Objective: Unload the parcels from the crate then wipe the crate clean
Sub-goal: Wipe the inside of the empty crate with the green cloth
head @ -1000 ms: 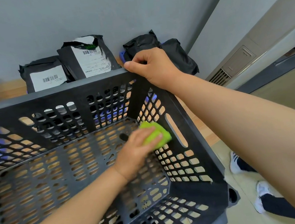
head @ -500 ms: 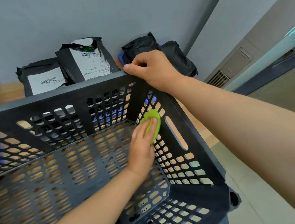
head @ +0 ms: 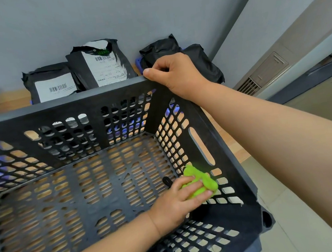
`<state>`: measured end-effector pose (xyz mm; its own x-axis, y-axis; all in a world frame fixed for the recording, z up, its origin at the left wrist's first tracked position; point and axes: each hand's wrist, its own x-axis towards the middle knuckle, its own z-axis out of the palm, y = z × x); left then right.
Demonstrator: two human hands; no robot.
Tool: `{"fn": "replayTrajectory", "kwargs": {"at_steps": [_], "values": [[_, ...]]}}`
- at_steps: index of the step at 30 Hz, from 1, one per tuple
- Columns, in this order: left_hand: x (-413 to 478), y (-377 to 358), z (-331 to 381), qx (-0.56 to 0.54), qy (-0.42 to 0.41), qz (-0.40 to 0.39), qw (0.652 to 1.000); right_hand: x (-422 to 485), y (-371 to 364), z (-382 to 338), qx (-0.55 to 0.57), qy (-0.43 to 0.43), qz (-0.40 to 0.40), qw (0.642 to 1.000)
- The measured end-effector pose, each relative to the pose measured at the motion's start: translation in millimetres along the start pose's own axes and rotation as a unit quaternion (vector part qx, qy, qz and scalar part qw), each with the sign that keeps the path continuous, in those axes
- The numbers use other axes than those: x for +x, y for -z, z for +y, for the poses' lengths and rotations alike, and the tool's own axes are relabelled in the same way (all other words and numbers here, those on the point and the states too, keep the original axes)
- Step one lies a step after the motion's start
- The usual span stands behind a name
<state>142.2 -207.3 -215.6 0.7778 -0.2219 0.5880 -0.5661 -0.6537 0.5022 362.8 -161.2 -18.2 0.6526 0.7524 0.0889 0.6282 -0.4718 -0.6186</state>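
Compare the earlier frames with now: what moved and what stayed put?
The left hand, holding the green cloth, slid it down the right-hand wall of the crate and back toward the person, from beside the far corner to below the handle slot. The right hand kept gripping the far right corner; the parcels stayed behind the crate.

Just the one cam here, wide-angle, strapped to my head and tilted forward and down, so you're looking into the crate (head: 54, 110) from close up. Its mesh fills the frame from 3 round to 9 o'clock and runs off the bottom edge. My right hand (head: 177, 74) gripping the rim lands near 12, my left hand (head: 177, 206) holding the green cloth (head: 199, 182) near 6. Wall (head: 106, 18) across 12, floor (head: 289, 232) around 5.
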Motion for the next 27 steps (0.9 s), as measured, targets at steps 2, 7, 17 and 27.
{"fn": "replayTrajectory", "kwargs": {"at_steps": [2,7,17,27], "values": [[0,2,0,0.015,-0.022,-0.002,1.0,0,0,0,-0.001,-0.002,0.001,1.0],[1,3,-3,0.06,-0.128,-0.015,0.99,-1,1,-1,0.0,-0.006,-0.001,1.0],[6,29,-64,0.086,0.087,0.016,0.992,0,0,1,0.002,-0.013,0.002,1.0],[52,39,-75,0.001,0.413,0.138,0.9,1,-1,1,0.011,-0.014,0.009,1.0]]}}
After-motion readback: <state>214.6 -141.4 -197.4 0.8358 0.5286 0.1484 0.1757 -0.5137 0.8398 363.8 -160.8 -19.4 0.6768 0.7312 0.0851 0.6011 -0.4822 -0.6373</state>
